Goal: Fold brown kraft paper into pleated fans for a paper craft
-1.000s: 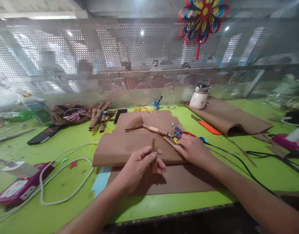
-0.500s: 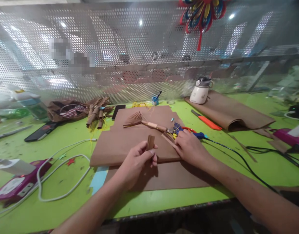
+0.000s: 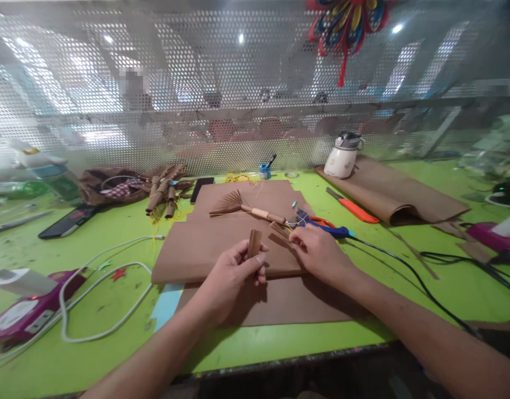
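Note:
My left hand (image 3: 238,271) is closed around a narrow folded strip of brown paper (image 3: 255,243), which stands upright between thumb and fingers. My right hand (image 3: 317,246) pinches a second folded brown paper piece (image 3: 280,231) just above the stacked brown sheets (image 3: 197,244). Beyond the hands lies a fan-shaped brown paper piece (image 3: 230,204) with a rolled handle, tied with yellow thread. Close behind my right fingers is a blue glue gun (image 3: 340,231) with a black cord. Red-handled scissors (image 3: 324,221) show partly behind it.
At the back right, a white bottle (image 3: 340,160) stands on a rolled brown sheet (image 3: 404,188), near an orange cutter (image 3: 358,210). Rolled paper pieces (image 3: 159,194) and a phone (image 3: 67,221) lie left. A white cable (image 3: 64,310) loops from a purple power strip (image 3: 34,310).
My right hand has moved slightly left, away from the glue gun, and the paper piece at its fingers has shifted left and up. My left hand has hardly moved.

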Available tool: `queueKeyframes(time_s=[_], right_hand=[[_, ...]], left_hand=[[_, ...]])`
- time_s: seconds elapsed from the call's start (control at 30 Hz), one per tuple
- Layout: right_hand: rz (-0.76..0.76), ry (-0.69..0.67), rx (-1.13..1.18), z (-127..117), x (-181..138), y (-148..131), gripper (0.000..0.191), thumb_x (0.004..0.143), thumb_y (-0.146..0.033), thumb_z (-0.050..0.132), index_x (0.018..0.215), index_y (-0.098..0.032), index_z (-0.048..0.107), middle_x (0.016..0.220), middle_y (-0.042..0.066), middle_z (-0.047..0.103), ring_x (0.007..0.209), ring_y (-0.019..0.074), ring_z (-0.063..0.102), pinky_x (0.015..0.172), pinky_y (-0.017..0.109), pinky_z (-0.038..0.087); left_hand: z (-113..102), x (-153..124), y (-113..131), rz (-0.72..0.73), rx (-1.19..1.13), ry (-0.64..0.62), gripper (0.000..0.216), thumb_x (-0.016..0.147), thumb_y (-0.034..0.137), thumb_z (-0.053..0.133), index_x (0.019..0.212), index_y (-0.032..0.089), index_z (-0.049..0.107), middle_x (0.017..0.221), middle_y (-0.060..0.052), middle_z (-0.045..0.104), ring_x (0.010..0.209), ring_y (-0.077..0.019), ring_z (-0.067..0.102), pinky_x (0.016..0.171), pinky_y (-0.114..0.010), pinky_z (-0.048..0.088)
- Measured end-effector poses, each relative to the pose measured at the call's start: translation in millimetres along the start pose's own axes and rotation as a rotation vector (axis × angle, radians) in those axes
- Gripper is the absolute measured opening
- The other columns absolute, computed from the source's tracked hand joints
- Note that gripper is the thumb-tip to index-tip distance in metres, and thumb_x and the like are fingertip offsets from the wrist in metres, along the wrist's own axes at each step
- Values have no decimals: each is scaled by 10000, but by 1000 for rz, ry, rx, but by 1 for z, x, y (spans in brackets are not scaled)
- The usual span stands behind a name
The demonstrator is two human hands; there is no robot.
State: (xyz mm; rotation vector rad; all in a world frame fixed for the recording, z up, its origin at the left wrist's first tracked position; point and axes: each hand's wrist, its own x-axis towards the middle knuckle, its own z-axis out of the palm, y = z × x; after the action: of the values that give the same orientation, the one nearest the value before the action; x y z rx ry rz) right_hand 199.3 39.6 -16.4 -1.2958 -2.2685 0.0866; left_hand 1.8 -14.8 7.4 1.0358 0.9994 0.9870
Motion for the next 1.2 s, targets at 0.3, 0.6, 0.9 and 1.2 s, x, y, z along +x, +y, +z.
queueKeyframes(time_s=[0.3, 0.6, 0.9, 1.2], right_hand=[[231, -121, 999, -18, -14, -31, 329, 816, -249, 592, 1140, -224, 540, 879, 30, 602, 808, 163, 589, 750, 302, 478], [382, -436, 1754, 1, -8, -49, 439, 735, -201, 699, 1135, -189, 520, 816, 37, 604, 721, 134, 564, 639, 258, 458], [377, -544, 1730, -4, -11, -45, 262, 849, -281, 580, 1081, -161, 600, 921, 93, 643, 770, 150, 606, 700, 305, 503], [363, -248, 1106, -3, -13, -36, 205, 746, -371, 680, 793, -175, 645, 665, 18, 634, 583, 129, 561, 549, 244, 467]], left_hand=[[1, -2, 9, 37, -167, 56, 367, 788, 294, 629, 1094, 110, 542, 507, 72, 392, 470, -68, 379, 486, -197, 283], [1, -1, 3, 90, -242, -105, 250, 774, 354, 637, 724, 118, 570, 566, 4, 542, 527, -100, 534, 534, -220, 327], [-3, 1, -4, 52, -213, -168, 321, 824, 388, 565, 633, 150, 467, 541, -23, 567, 493, -137, 568, 512, -245, 312], [-2, 0, -2, 47, -116, -10, 266, 777, 382, 628, 707, 132, 572, 566, 15, 483, 530, -87, 429, 520, -215, 316]])
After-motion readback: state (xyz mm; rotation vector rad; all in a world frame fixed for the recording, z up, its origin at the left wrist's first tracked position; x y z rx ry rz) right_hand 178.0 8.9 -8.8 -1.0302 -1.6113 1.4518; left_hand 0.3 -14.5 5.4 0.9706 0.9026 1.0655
